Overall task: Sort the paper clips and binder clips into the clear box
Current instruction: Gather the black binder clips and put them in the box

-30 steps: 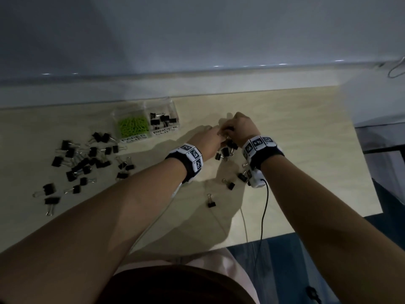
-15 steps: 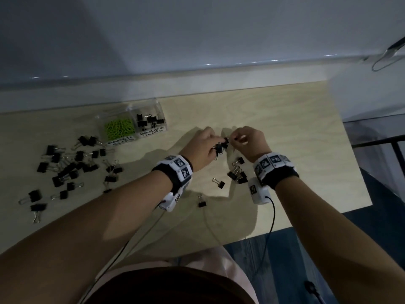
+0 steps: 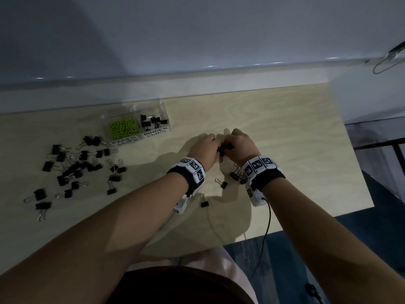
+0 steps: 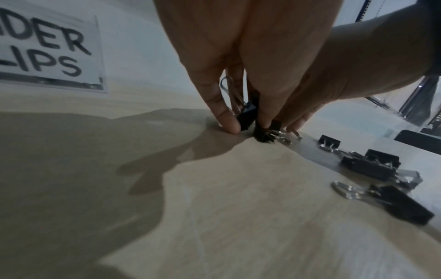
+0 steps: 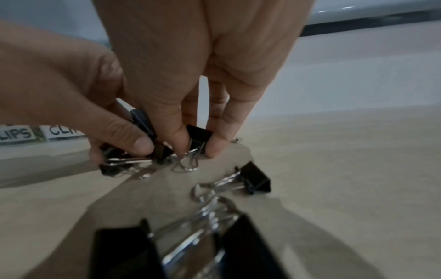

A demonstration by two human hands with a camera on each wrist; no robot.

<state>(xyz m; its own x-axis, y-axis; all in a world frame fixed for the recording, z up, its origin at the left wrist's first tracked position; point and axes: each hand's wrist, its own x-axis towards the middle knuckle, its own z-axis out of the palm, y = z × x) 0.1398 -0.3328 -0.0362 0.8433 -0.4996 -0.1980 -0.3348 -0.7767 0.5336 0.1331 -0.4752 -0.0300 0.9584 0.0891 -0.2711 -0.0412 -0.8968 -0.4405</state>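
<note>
On the table (image 3: 295, 132) — both hands pinching black binder clips (image 5: 198, 137), wire handles toward the wrist.

Dim room, wooden table (image 3: 295, 137), grey wall (image 3: 197, 29)

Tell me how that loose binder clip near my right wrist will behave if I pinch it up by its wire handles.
The binder clip looks small, so probably light. Its wire handles appear hinged, so the black body may swing. It lies flat on the table, so it is unlikely to roll.

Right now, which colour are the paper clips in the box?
Green paper clips, clearest in the head view.
</note>
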